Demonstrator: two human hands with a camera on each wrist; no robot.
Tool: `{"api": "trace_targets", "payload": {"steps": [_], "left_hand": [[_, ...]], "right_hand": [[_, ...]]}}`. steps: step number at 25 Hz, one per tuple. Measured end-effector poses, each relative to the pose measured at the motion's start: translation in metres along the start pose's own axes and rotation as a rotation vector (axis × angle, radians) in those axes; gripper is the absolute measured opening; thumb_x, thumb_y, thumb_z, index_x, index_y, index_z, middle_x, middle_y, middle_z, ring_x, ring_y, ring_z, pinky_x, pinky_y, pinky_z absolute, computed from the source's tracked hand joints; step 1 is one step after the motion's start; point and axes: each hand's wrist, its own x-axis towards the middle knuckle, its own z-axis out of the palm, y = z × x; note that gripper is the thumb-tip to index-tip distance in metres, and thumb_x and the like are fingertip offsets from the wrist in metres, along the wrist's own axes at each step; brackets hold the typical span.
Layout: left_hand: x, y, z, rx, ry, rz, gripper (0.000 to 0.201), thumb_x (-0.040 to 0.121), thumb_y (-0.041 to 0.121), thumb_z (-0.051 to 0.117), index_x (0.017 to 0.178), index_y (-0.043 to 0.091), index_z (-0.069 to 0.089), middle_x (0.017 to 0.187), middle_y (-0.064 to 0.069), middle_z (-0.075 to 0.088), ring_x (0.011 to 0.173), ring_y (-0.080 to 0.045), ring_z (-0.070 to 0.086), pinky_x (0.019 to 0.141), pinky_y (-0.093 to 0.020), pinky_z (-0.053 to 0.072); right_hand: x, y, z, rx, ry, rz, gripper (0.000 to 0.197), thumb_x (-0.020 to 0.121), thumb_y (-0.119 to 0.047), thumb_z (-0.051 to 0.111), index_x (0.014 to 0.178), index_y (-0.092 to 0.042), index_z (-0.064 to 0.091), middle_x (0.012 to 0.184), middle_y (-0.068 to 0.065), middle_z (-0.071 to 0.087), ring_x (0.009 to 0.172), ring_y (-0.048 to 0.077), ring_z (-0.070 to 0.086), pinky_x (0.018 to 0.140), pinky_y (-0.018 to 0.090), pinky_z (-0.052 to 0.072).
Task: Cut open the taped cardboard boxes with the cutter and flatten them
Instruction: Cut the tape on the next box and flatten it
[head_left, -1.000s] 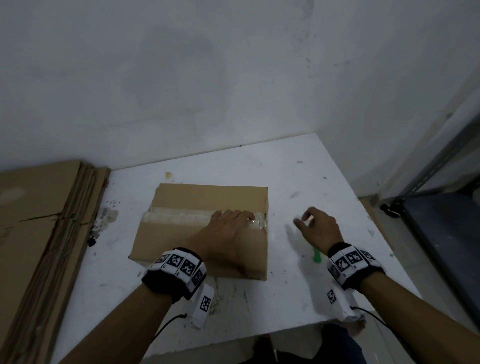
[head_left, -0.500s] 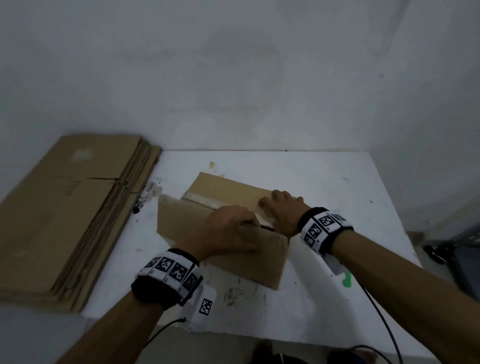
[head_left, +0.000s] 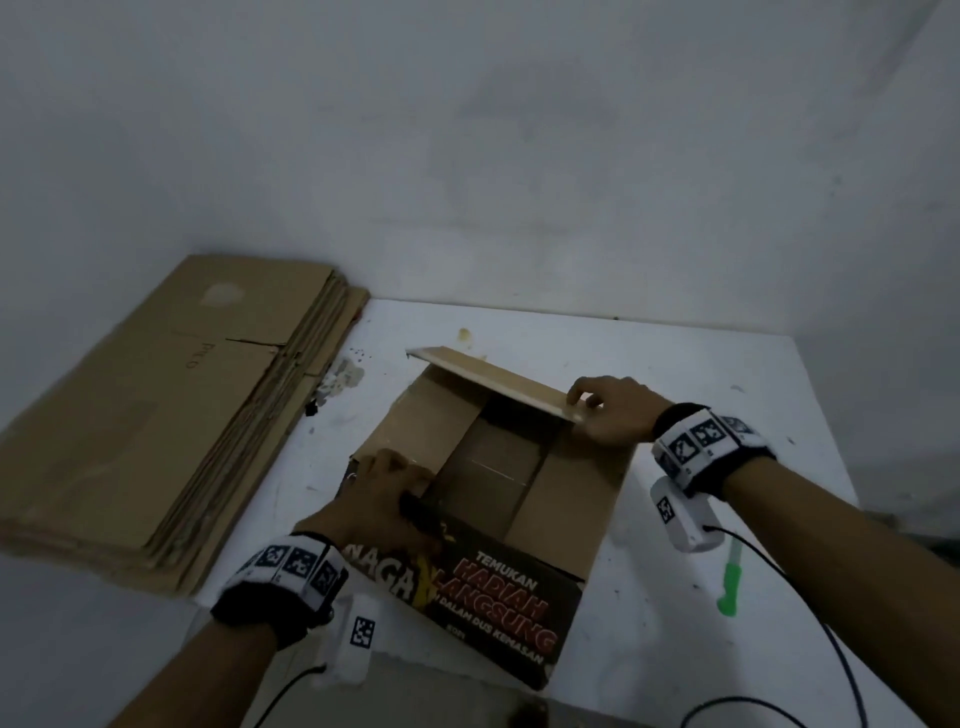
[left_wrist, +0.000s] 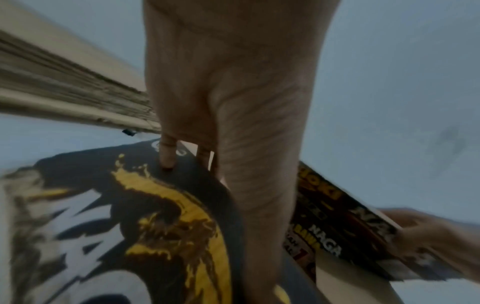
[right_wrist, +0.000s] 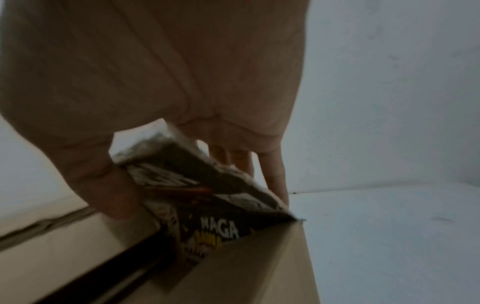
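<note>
The brown cardboard box with black printed outer faces (head_left: 483, 483) lies on the white table (head_left: 675, 364), its top already cut open and both long flaps spread apart. The far flap (head_left: 493, 379) is pinched at its right end by the right hand (head_left: 610, 410), thumb beneath and fingers above, as the right wrist view confirms. The near printed flap (head_left: 493, 597) is gripped at its inner edge by the left hand (head_left: 374, 499), fingers curled over it. The green-handled cutter (head_left: 730, 582) lies unheld on the table, near the right wrist. By this judgement the top seam is finished; the taped bottom, seen inside the box, and the flattening itself remain. A stack of flattened brown cardboard sheets (head_left: 171, 415) lies to the left, beside the table. The cutter's blade end is hidden behind the wrist device, and both wrist views are blurred.
</note>
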Motion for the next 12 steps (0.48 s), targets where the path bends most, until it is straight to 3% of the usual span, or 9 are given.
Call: {"api": "trace_targets", "payload": {"steps": [3,5,6,8,10,12], "left_hand": [[0.020,0.001,-0.011,-0.202,0.043,-0.083,0.087,0.066,0.075,0.073,0.140,0.040,0.044,0.151,-0.003,0.030,0.139,-0.029,0.031,0.114,-0.047,0.036],[0.032,0.006,-0.018,-0.073,0.153,-0.129,0.088,0.067,0.075,0.073,0.140,0.035,0.043,0.147,-0.006,0.032,0.137,-0.030,0.031,0.110,-0.050,0.037],[0.036,0.009,-0.022,-0.006,0.231,-0.162,0.092,0.065,0.073,0.075,0.140,0.033,0.039,0.145,-0.007,0.031,0.136,-0.032,0.029,0.107,-0.053,0.037],[0.049,0.014,-0.023,0.101,0.316,-0.208,0.106,0.062,0.067,0.081,0.146,0.033,0.026,0.148,-0.010,0.023,0.138,-0.036,0.022,0.105,-0.061,0.033],[0.058,0.019,-0.021,0.144,0.258,-0.226,0.121,0.062,0.062,0.083,0.152,0.034,0.008,0.153,-0.012,0.012,0.142,-0.039,0.017,0.106,-0.066,0.029],[0.067,0.019,-0.022,0.110,0.200,-0.232,0.121,0.063,0.067,0.077,0.153,0.034,0.002,0.153,-0.013,0.015,0.140,-0.040,0.023,0.107,-0.066,0.032]], "right_hand": [[0.001,0.015,-0.019,0.334,0.142,0.105,0.019,0.087,-0.035,0.069,0.102,-0.026,0.074,0.100,-0.002,0.066,0.092,0.020,0.060,0.074,0.029,0.050],[0.004,0.024,-0.024,0.503,0.335,0.186,0.023,0.077,-0.039,0.080,0.085,-0.018,0.076,0.085,0.001,0.070,0.080,0.019,0.064,0.064,0.028,0.053],[0.006,0.028,-0.026,0.541,0.445,0.224,0.030,0.073,-0.042,0.084,0.085,-0.016,0.074,0.085,0.002,0.070,0.078,0.019,0.064,0.064,0.029,0.054],[0.010,0.036,-0.025,0.539,0.628,0.317,0.047,0.070,-0.045,0.086,0.100,-0.015,0.066,0.096,0.004,0.065,0.088,0.024,0.063,0.074,0.036,0.056],[0.013,0.047,-0.016,0.429,0.711,0.388,0.062,0.076,-0.036,0.083,0.124,-0.015,0.051,0.114,0.014,0.056,0.102,0.035,0.059,0.081,0.044,0.054],[0.014,0.058,0.001,0.168,0.734,0.382,0.076,0.077,-0.022,0.079,0.139,-0.014,0.037,0.125,0.021,0.044,0.112,0.040,0.049,0.081,0.048,0.049]]}}
